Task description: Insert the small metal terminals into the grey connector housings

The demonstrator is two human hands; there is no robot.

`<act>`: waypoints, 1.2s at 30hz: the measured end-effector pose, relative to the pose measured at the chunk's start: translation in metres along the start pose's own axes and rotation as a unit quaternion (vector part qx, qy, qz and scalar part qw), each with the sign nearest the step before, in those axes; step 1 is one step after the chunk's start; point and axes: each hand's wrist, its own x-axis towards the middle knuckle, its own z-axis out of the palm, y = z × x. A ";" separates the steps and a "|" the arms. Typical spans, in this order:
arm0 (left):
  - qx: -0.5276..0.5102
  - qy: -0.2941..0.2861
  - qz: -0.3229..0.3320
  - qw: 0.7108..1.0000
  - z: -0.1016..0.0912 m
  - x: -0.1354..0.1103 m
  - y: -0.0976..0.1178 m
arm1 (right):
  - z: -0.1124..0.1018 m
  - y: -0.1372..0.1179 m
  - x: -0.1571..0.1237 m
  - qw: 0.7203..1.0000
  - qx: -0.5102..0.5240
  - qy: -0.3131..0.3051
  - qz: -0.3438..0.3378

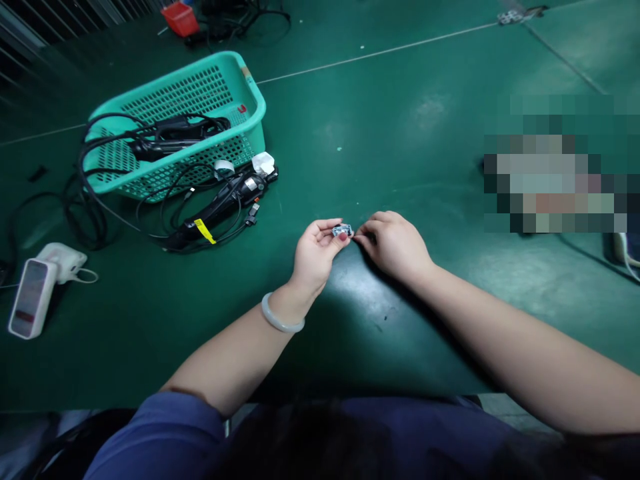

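My left hand (316, 253) pinches a small grey and white part (343, 231) between thumb and fingertips, just above the green table (350, 133). A pale bangle sits on that wrist. My right hand (395, 243) is curled beside it, its fingertips meeting the part's right end. Whether the right fingers grip the part or only touch it is unclear.
A teal plastic basket (250, 100) with black cables stands at the back left. A black handheld tool (225, 200) with a yellow label lies in front of it among cables. A white handheld scanner (37, 287) rests at the left edge. A blurred patch covers the right side.
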 end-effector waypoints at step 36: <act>0.035 -0.225 -0.148 0.962 -0.001 -0.006 0.007 | -0.035 0.020 -0.005 0.923 0.300 0.056 -0.237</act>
